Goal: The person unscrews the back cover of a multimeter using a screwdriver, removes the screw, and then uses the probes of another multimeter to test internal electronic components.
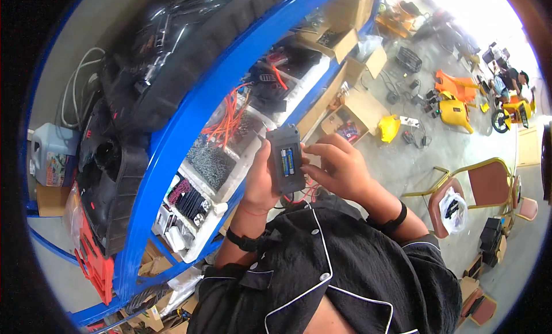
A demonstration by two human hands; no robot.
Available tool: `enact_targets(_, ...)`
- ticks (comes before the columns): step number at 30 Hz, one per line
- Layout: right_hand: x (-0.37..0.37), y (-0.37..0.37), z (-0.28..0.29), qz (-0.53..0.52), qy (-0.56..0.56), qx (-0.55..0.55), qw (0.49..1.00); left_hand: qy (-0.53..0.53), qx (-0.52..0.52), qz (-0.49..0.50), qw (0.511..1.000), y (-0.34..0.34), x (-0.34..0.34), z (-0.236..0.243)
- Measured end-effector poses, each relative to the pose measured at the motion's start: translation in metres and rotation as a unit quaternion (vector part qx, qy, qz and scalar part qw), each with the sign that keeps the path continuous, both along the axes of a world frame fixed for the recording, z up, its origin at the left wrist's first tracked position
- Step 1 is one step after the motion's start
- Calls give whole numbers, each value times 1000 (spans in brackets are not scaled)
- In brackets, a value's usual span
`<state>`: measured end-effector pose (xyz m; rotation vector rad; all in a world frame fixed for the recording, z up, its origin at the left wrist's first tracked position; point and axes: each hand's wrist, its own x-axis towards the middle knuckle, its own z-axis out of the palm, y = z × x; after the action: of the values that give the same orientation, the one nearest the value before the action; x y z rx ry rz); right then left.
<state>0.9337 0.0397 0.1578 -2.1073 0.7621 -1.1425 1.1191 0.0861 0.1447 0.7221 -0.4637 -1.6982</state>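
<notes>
My left hand (260, 181) is wrapped round a dark grey multimeter (277, 139) with its back turned up. Two blue batteries (287, 162) lie side by side in its uncovered battery compartment. Thin probe tips (260, 135) stick out beside the left fingers, and a red and a black lead show at the meter's lower end. Close to the meter's right edge is my right hand (342, 167), its thumb and forefinger bent but apart. Nothing shows between them; whether they touch the casing I cannot tell.
A blue shelf frame (190, 110) curves along the left. White foam trays (221, 187) there hold screws, orange wires (230, 118) and small parts. Cardboard boxes (368, 107) stand beyond. At right are chairs (489, 181), yellow parts (455, 114) and another person (513, 81) farther off.
</notes>
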Motion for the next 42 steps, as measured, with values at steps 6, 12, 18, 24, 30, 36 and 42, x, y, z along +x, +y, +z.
enact_targets(6, -25, -1, 14, 16, 60, 9, 998, -66, -25, -8, 997, -8, -27, -3)
enact_targets(12, -43, -2, 12, 12, 76, 42, 996, -82, -11, -16, 996, -14, -51, -2)
enact_targets(18, -54, -4, 12, 5, 106, 167, 980, -239, -117, 42, 963, -19, -65, -2)
enact_targets(24, -52, -17, -31, 62, 24, 338, 939, -364, -168, 95, 911, -21, -67, -4)
enact_targets(30, -53, -23, -32, 162, -118, 526, 827, -295, -126, 18, 947, -18, -41, 10)
enact_targets(36, -35, -13, -23, 206, -109, 496, 836, -285, -113, 28, 952, -19, -20, 17)
enact_targets(42, -22, -9, -20, 188, -80, 470, 858, -324, -109, 20, 939, -22, 0, 16)
